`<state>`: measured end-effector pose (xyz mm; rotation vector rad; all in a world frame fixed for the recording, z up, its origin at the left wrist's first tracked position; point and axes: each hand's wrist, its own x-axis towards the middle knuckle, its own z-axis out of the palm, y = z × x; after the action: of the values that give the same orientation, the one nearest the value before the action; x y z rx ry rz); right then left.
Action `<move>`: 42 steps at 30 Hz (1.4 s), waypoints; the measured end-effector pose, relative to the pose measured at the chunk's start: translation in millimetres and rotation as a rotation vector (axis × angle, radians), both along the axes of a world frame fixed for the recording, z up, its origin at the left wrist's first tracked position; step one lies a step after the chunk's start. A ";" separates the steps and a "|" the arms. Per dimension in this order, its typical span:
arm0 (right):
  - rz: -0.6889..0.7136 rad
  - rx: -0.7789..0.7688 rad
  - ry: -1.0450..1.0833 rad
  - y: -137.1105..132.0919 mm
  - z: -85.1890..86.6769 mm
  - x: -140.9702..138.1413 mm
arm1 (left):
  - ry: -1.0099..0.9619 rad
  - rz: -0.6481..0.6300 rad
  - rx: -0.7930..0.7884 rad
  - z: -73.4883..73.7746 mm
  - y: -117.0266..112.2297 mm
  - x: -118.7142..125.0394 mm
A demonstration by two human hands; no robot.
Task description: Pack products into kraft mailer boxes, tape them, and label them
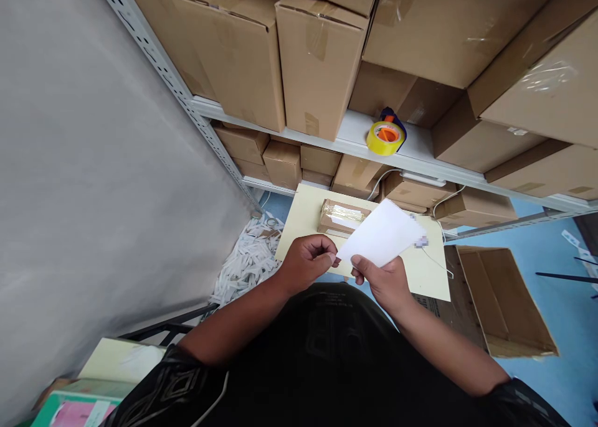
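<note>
A white paper sheet point(385, 231) is tilted in front of me over the pale yellow tabletop point(299, 221). My right hand point(385, 284) grips its lower edge, thumb on top. At the sheet's left corner, my left hand point(308, 262) is closed in a pinch, thumb against the curled fingers. Just behind the hands lies a small brown carton point(327, 218) wrapped in shiny tape, with white labels on it; the sheet covers its right part.
A tape dispenser point(385, 137) with yellow tape sits on the shelf edge, among stacked cardboard boxes point(320, 60). White paper strips point(245, 259) are heaped on the floor at left. An open carton point(507, 302) stands at right. A thin cable point(436, 262) crosses the tabletop.
</note>
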<state>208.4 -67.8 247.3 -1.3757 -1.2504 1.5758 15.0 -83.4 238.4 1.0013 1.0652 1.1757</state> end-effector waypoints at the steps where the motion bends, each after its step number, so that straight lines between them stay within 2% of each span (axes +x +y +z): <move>1: 0.001 0.004 0.001 0.0 -0.2 -0.1 | 0.007 0.002 0.006 -0.1 0.2 0.0; 9: 0.009 0.000 0.000 2.0 -1.8 0.3 | 0.061 0.008 -0.012 4.4 2.9 1.0; 22: 0.016 -0.057 0.089 7.1 -15.2 2.0 | -0.030 -0.018 -0.049 0.4 6.7 -0.3; 25: 0.013 -0.113 0.153 9.7 -14.8 -0.5 | -0.038 -0.026 -0.048 0.6 7.2 0.2; 31: 0.077 -0.331 0.268 15.3 -13.4 -7.3 | -0.086 -0.021 -0.050 -5.0 7.8 3.3; 42: 0.072 -0.416 0.343 17.6 -18.5 -7.2 | -0.137 -0.017 -0.083 -12.3 8.6 4.2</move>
<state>201.2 -50.2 228.8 -1.2344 -0.8021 2.1027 19.3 -74.8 226.1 0.8522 0.9867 1.1601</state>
